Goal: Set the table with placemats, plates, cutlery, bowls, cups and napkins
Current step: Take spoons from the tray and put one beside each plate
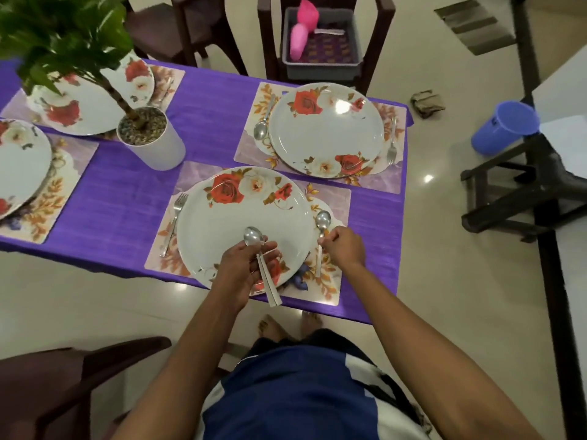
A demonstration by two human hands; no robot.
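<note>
A purple cloth covers the tabletop (206, 112), which carries four rectangular floral placemats, each under a round white plate printed with red roses. The nearest plate (235, 217) sits on the nearest placemat (330, 281), with a metal fork (174, 222) lying left of it. Beyond the far edge, a grey tub (320, 63) on a chair holds two pink items (too blurred to name). A white cylindrical pot (158, 147) filled with pebbles holds a leafy plant. The left hand (244, 268), over the plate's near rim, has its fingers curled round the handles of a bundle of shiny spoons (259, 255). The right hand (344, 247) pinches the handle of a single spoon (322, 231) lying on the placemat just right of the plate.
</note>
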